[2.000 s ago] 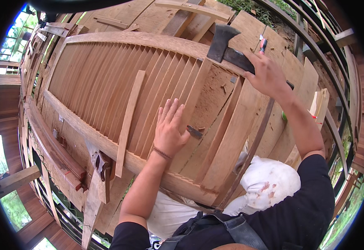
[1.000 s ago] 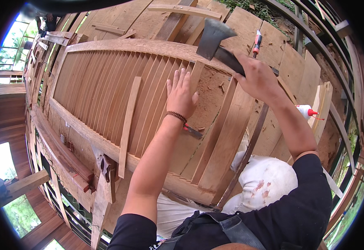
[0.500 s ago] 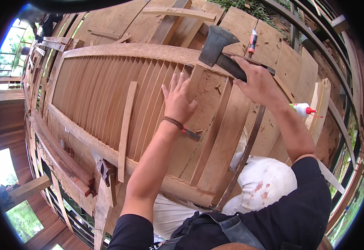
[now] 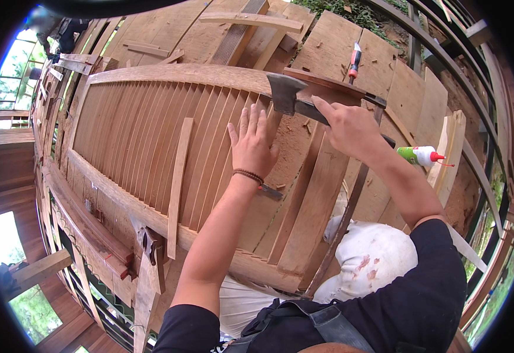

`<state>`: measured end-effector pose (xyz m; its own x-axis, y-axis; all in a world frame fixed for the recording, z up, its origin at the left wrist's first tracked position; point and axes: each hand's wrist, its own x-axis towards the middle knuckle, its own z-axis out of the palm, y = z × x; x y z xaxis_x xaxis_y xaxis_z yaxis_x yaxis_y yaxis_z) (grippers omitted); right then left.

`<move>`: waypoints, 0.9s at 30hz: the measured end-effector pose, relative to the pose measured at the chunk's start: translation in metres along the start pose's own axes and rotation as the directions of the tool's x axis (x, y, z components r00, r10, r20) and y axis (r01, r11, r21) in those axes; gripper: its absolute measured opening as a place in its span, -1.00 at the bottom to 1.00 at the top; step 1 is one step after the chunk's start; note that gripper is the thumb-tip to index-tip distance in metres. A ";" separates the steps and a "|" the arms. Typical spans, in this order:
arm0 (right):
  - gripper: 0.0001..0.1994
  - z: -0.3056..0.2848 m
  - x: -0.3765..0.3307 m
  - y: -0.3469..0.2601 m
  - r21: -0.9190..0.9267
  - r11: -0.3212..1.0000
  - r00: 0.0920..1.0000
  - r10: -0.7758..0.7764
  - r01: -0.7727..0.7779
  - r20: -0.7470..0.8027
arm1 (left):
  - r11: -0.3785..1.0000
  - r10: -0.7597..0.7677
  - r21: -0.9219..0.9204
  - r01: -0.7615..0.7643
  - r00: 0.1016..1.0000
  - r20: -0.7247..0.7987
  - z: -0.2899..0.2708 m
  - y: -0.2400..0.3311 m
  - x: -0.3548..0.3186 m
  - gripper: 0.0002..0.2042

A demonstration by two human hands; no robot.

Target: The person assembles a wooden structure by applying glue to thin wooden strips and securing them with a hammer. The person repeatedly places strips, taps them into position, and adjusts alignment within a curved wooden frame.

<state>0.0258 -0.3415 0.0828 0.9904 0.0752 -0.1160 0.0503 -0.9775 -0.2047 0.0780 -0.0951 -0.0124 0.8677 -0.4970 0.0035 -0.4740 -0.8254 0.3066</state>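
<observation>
My right hand (image 4: 351, 128) is closed around the dark handle of an axe (image 4: 285, 93). The axe head is at the far rail of a wooden louvred frame (image 4: 180, 72), over the upper end of a short wood slat (image 4: 275, 120); I cannot tell if they touch. My left hand (image 4: 253, 140) lies with fingers stretched over the thin slats (image 4: 145, 135), its thumb side against that short slat. Under my left wrist, a flat metal tool (image 4: 271, 192) is partly hidden. A loose wood strip (image 4: 180, 188) lies across the slats.
Right of the frame are a white and green glue bottle (image 4: 419, 155) with a red tip and a red-and-black-handled tool (image 4: 354, 63). Planks (image 4: 339, 44), offcuts and wood shavings lie around. Another person (image 4: 63, 32) is at the far left. Metal railings edge the right side.
My right hand has brought the axe down and slightly left, onto or near the far rail. More of the glue bottle shows now. My left hand has barely moved.
</observation>
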 end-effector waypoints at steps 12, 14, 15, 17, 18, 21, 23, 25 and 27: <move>-0.40 -0.009 -0.015 0.009 0.258 0.963 0.995 0.093 -0.081 -0.035 | 0.999 -0.024 0.045 0.024 1.000 0.019 0.005 0.000 0.000 -0.12; -0.46 -0.002 -0.056 0.018 0.447 0.888 0.972 0.189 -0.108 -0.139 | 0.998 -0.042 0.048 0.040 0.998 0.043 0.004 -0.003 -0.006 -0.11; -0.50 0.008 -0.086 0.027 0.529 0.841 0.941 0.261 -0.111 -0.217 | 0.998 -0.044 0.051 0.042 0.998 0.038 0.002 -0.002 -0.001 -0.10; -0.54 0.028 -0.147 0.033 0.579 0.759 0.848 0.488 -0.297 -0.205 | 0.997 -0.057 0.048 0.056 0.998 0.019 0.004 -0.001 -0.001 -0.09; -0.58 0.042 -0.172 0.031 0.621 0.725 0.801 0.544 -0.298 -0.251 | 0.997 -0.061 0.047 0.061 0.998 0.007 0.004 -0.002 -0.002 -0.08; -0.64 0.096 -0.249 0.028 0.623 0.525 0.600 0.792 -0.580 -0.110 | 0.994 -0.096 0.053 0.095 0.995 0.023 0.005 0.002 0.003 -0.06; -0.64 0.117 -0.265 0.018 0.542 0.369 0.496 0.862 -0.755 0.104 | 0.991 -0.122 0.069 0.118 0.991 0.057 0.001 0.000 0.004 -0.06; -0.64 0.165 -0.289 0.033 0.510 0.352 0.483 0.863 -0.785 0.148 | 0.993 -0.110 0.046 0.107 0.992 0.065 -0.001 0.003 0.006 -0.05; -0.63 0.211 -0.304 0.044 0.465 0.352 0.479 0.858 -0.812 0.186 | 0.992 -0.116 0.051 0.113 0.992 0.052 -0.002 0.001 0.000 -0.04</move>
<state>-0.3004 -0.3660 -0.0963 0.4933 -0.7661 -0.4120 -0.8466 -0.3139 -0.4298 0.0776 -0.0958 -0.0104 0.9077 -0.4115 -0.0815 -0.3800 -0.8889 0.2558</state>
